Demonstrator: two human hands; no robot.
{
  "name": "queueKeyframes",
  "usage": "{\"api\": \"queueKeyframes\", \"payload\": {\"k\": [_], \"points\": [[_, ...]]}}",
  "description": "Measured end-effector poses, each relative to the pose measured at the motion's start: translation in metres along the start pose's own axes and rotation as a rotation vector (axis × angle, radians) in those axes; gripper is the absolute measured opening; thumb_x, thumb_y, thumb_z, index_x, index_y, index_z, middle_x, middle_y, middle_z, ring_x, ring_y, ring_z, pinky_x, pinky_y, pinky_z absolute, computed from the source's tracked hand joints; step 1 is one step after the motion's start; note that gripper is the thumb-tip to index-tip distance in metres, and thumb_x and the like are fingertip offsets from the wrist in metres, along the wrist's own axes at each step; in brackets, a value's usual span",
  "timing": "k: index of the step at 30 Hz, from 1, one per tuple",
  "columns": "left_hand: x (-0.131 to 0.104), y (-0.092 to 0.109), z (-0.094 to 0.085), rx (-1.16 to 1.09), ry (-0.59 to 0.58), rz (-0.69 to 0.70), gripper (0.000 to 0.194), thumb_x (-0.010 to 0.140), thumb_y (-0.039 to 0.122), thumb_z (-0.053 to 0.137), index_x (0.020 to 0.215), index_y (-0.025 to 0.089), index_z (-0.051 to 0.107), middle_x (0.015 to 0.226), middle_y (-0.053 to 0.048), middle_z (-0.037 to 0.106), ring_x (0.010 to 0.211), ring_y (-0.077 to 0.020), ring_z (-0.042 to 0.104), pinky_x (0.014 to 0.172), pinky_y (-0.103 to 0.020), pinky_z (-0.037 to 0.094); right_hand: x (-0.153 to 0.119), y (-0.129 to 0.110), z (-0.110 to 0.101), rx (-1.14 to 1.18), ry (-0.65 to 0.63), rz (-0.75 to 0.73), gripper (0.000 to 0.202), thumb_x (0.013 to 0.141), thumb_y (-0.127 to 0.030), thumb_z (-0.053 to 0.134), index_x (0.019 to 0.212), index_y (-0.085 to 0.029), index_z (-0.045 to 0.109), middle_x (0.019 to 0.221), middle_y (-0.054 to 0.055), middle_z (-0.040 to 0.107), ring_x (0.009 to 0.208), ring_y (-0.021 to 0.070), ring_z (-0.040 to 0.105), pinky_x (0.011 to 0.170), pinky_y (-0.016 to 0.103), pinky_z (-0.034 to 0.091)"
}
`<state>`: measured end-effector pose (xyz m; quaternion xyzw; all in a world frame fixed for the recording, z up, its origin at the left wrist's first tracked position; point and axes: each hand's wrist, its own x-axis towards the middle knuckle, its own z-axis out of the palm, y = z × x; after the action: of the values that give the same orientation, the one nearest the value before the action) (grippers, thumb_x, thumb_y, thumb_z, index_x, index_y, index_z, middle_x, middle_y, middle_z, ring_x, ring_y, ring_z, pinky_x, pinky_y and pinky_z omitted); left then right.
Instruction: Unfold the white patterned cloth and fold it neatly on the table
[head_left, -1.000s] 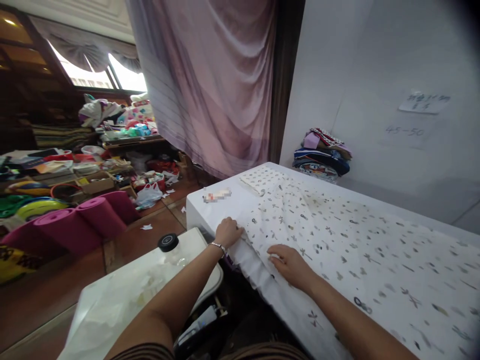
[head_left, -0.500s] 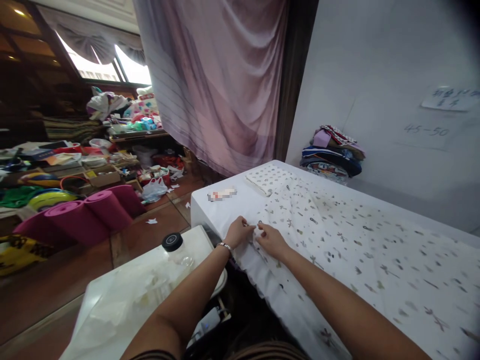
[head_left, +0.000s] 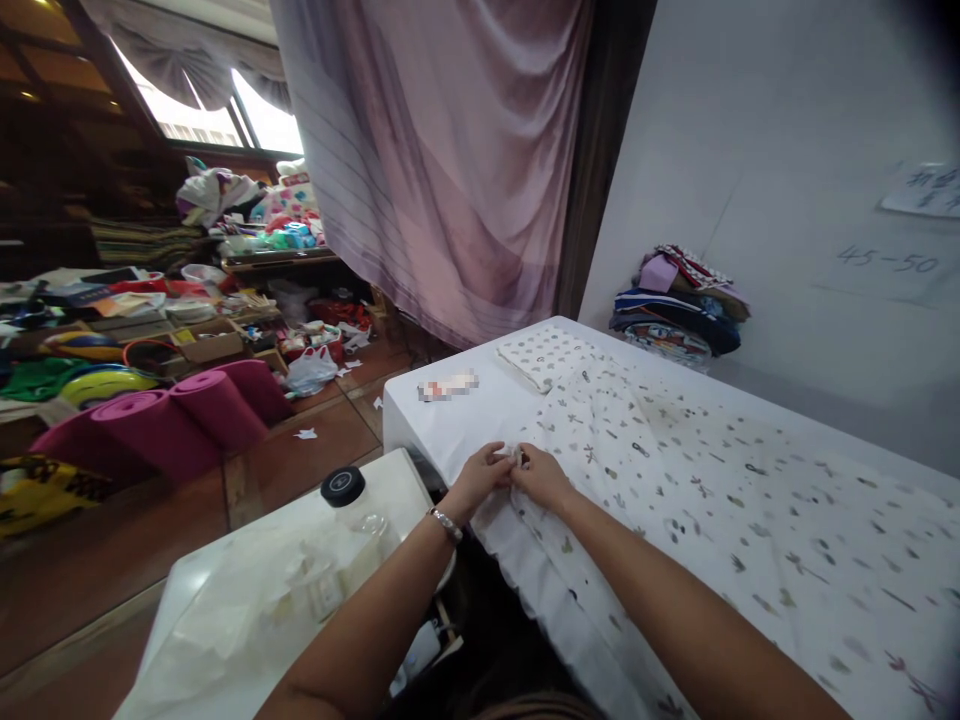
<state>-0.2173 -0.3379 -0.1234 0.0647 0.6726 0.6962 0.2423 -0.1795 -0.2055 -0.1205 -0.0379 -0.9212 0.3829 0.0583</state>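
Note:
A white cloth printed with small leaf and plant shapes [head_left: 679,470] is spread over a white-covered bed or table [head_left: 420,430]. At its near left edge, my left hand [head_left: 484,475] and my right hand [head_left: 541,478] meet, almost touching. The fingers of both are pinched on a gathered, slightly raised bit of the cloth's edge. A silver bracelet [head_left: 445,522] circles my left wrist. Beyond my hands, a folded piece of similar printed cloth [head_left: 541,355] lies near the far corner. A small blurred-out item [head_left: 448,386] lies to its left.
Left of my arm, a white side table [head_left: 202,565] holds a clear jar with a black lid [head_left: 343,486] and translucent plastic. Rolled pink mats [head_left: 157,435] and piled goods fill the left floor. A curtain [head_left: 457,180] hangs behind; folded textiles [head_left: 675,310] are stacked by the wall.
My hands have come closer together, and the cloth's edge is now bunched up between their fingers. The view has shifted slightly to the left.

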Motion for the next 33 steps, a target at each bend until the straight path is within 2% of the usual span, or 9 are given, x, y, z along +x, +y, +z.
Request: {"api": "queueKeyframes", "payload": {"k": [5,8,11,15,18,22,26,29,33], "points": [[0.004,-0.003,0.004,0.167,0.088,0.016,0.034,0.07,0.023,0.066,0.1,0.012,0.056,0.086,-0.006,0.064,0.065,-0.0103,0.058,0.055,-0.02,0.045,0.004,0.01,0.001,0.103,0.026,-0.014,0.018,0.076,-0.016,0.045,0.074,-0.018,0.063,0.068,-0.001,0.063,0.064,0.0118,0.053,0.057,0.02,0.036],[0.006,-0.006,0.005,0.251,0.11,0.035,0.034,0.07,0.024,0.065,0.1,0.012,0.054,0.082,-0.005,0.063,0.06,-0.01,0.057,0.051,-0.02,0.044,0.005,0.016,0.003,0.203,0.018,0.004,0.017,0.073,-0.016,0.045,0.068,-0.018,0.06,0.058,-0.004,0.057,0.056,0.0107,0.051,0.052,0.019,0.036],[0.006,-0.008,0.006,0.241,0.126,0.054,0.036,0.07,0.029,0.066,0.099,0.013,0.053,0.076,-0.003,0.062,0.058,-0.0097,0.055,0.049,-0.019,0.043,0.003,0.016,0.004,0.333,-0.011,0.032,0.018,0.074,-0.018,0.043,0.069,-0.018,0.06,0.052,-0.005,0.053,0.046,0.0093,0.047,0.046,0.018,0.036],[0.005,-0.009,0.007,0.268,0.161,0.101,0.032,0.067,0.043,0.066,0.078,0.014,0.056,0.062,0.001,0.055,0.053,-0.0088,0.05,0.047,-0.019,0.041,0.0,0.009,0.004,0.479,-0.061,0.059,0.022,0.075,-0.021,0.041,0.073,-0.018,0.062,0.05,-0.005,0.05,0.041,0.0093,0.045,0.041,0.02,0.037],[0.005,-0.008,0.005,0.214,0.147,0.11,0.036,0.064,0.049,0.064,0.069,0.015,0.055,0.057,0.003,0.051,0.05,-0.0086,0.048,0.047,-0.02,0.043,-0.002,0.005,0.001,0.524,-0.037,0.089,0.025,0.075,-0.024,0.042,0.079,-0.017,0.065,0.052,-0.003,0.052,0.041,0.0104,0.047,0.041,0.021,0.04],[0.006,0.0,-0.002,0.085,0.169,0.081,0.036,0.063,0.049,0.063,0.061,0.016,0.051,0.052,0.005,0.046,0.047,-0.0075,0.046,0.047,-0.021,0.043,-0.007,0.0,-0.017,0.373,0.115,0.044,0.027,0.078,-0.027,0.042,0.085,-0.018,0.066,0.061,-0.001,0.059,0.049,0.0127,0.053,0.049,0.024,0.045],[0.002,0.009,-0.007,0.076,0.221,0.116,0.032,0.066,0.045,0.062,0.062,0.015,0.051,0.053,0.004,0.049,0.047,-0.0076,0.048,0.045,-0.019,0.041,-0.018,-0.014,-0.039,0.081,0.305,-0.134,0.028,0.083,-0.024,0.039,0.094,-0.02,0.065,0.083,0.003,0.066,0.076,0.0174,0.059,0.072,0.028,0.046],[-0.004,0.015,-0.003,0.079,0.204,0.185,0.028,0.067,0.042,0.062,0.069,0.015,0.054,0.056,0.002,0.053,0.05,-0.0097,0.053,0.045,-0.02,0.043,-0.022,-0.028,-0.04,-0.149,0.271,-0.217,0.026,0.085,-0.021,0.039,0.091,-0.018,0.064,0.089,0.007,0.065,0.082,0.0186,0.058,0.078,0.029,0.042],[-0.012,0.02,0.005,0.072,0.157,0.265,0.027,0.07,0.04,0.06,0.072,0.014,0.057,0.058,0.001,0.056,0.052,-0.0107,0.056,0.045,-0.02,0.044,-0.021,-0.039,-0.026,-0.309,0.157,-0.251,0.024,0.088,-0.019,0.037,0.087,-0.019,0.061,0.089,0.006,0.064,0.083,0.0165,0.057,0.076,0.025,0.04]]}}
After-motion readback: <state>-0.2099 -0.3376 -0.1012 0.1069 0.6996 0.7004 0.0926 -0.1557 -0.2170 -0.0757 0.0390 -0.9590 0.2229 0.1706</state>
